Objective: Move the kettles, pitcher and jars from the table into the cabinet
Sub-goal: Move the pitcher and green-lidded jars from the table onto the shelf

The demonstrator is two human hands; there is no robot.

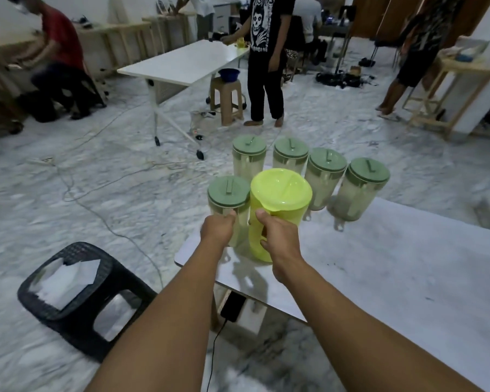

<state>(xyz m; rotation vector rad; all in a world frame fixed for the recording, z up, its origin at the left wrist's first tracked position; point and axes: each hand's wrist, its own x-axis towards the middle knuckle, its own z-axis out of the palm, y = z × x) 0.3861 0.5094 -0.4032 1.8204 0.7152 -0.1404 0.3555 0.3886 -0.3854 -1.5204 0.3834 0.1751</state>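
A bright yellow-green pitcher (280, 199) stands near the left corner of the white table (393, 278). My right hand (280, 236) is closed around its handle. Beside it on the left is a clear jar with a green lid (228, 193); my left hand (218, 229) grips the side of this jar. Behind them stand several more clear jars with green lids, one at the far left (249, 154) and one at the far right (362, 182). No cabinet is in view.
A black plastic stool (77, 290) with white paper on it stands left of the table. Cables trail across the marble floor. Farther off are a white wheeled table (181, 63), a brown stool (227, 97) with a blue bowl, and several people.
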